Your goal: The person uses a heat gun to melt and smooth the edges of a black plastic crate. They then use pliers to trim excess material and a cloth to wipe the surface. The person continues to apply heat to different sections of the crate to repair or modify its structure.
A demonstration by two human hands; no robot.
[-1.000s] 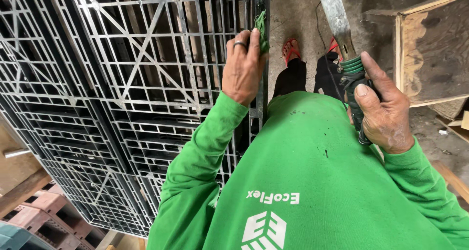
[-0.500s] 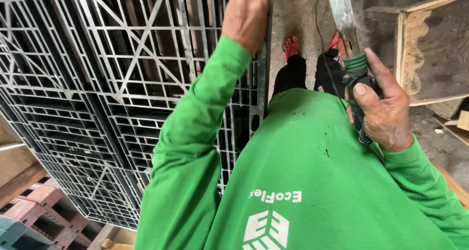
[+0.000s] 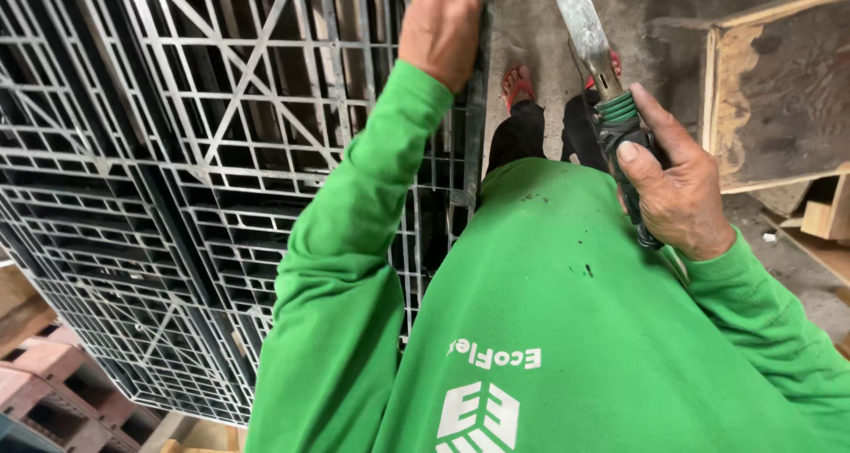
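1. The left hand [image 3: 440, 23] grips the upper edge of an upright black plastic lattice pallet [image 3: 204, 152].
2. The right hand [image 3: 677, 187] is clenched on a dark-handled tool with a long grey metal blade [image 3: 580, 23].
3. An open wooden crate [image 3: 779, 99] stands at right.

A stack of black plastic grid pallets [image 3: 177, 178] is showing a matt, dusty finish, with pale scuffing along the ribs. The right hand [image 3: 677, 196] is gripping a tool handle [image 3: 624, 143] that is looking like dark rubber or plastic, wrapped at the top with green tape; its blade [image 3: 580, 23] is appearing as dull, grey, worn metal. The green sleeves [image 3: 354, 240] are showing soft matt cloth. A raw wooden box [image 3: 779, 90] is looking rough and unfinished. The concrete floor [image 3: 531, 28] is looking coarse.
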